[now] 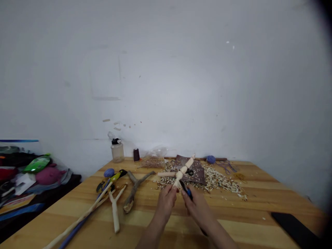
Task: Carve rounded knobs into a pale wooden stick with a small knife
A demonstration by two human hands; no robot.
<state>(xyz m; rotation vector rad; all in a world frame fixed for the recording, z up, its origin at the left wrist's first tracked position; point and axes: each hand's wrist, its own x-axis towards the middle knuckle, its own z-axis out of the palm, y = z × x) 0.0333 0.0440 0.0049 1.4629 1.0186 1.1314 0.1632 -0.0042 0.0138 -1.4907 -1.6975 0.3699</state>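
My left hand [166, 201] is closed around the lower end of a pale, peeled forked stick [183, 169] with carved notches along it. One branch points up to the right, the other to the left. In my right hand [196, 204] is a black-and-blue knife [186, 190], held close to the stick's lower part; its cutting edge cannot be made out. Behind the stick lie a dark brown sheet [198, 175] and a wide scatter of wood shavings [220, 180]. A small black ring-shaped thing [190, 172] rests on the sheet.
To the left lie a peeled forked stick [114, 211], a bark-covered fork [135, 188], a long pale stick [77, 221] and yellow-black pruners [118, 175]. A bottle [117, 152], a dark thread spool [136, 155] and purple yarn [211, 159] stand along the wall. A black flat object [293, 226] lies right.
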